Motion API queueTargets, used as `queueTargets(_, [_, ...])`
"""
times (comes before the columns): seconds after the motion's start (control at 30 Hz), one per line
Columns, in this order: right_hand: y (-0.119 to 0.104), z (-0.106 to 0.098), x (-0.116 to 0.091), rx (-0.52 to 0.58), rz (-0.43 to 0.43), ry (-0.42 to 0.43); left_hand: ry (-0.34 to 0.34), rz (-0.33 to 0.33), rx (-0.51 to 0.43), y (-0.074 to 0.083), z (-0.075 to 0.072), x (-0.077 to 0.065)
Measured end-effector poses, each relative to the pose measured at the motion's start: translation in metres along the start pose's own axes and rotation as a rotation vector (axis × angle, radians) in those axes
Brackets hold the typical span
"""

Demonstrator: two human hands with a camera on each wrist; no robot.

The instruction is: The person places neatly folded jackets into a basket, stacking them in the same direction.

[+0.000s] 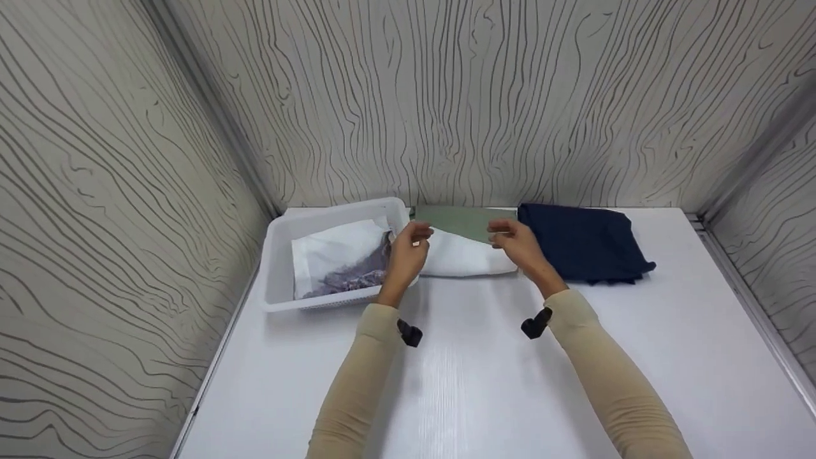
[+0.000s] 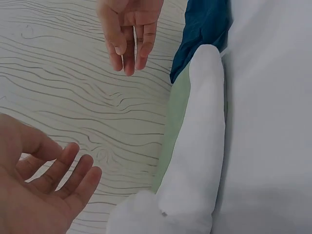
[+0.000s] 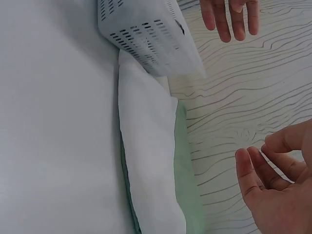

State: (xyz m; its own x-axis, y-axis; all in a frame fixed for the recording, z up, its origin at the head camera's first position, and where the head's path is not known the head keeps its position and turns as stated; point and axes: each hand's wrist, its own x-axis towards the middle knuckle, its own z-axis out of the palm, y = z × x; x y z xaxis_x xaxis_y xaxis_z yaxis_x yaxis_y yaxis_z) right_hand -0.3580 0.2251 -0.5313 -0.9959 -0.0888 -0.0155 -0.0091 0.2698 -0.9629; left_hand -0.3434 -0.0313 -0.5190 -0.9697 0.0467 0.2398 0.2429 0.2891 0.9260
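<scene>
My left hand hovers near the right rim of a white plastic basket, its fingers loosely bent around nothing. Across from it, my right hand is raised near the left side of a folded navy cloth, also holding nothing. Between the hands lies a folded white cloth on top of a green cloth. Both wrist views show the hands apart from the cloths; the left wrist view has the left hand with fingers slightly spread, and the right wrist view has the right hand likewise relaxed.
Inside the basket is a white fabric piece with a purple-grey print. The white table runs up to a wood-grain patterned back wall, with matching side panels. A small black device is strapped at each wrist.
</scene>
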Motion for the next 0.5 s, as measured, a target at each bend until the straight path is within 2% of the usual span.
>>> queueTargets(0.2, [0.017,-0.008,0.001,-0.033,0.052,0.03,-0.024,-0.079,0.03,-0.005,0.019,0.001])
queueTargets(0.5, [0.038,-0.019,0.002,-0.177,0.132,0.057,-0.141,-0.169,0.074,-0.014,0.047,0.003])
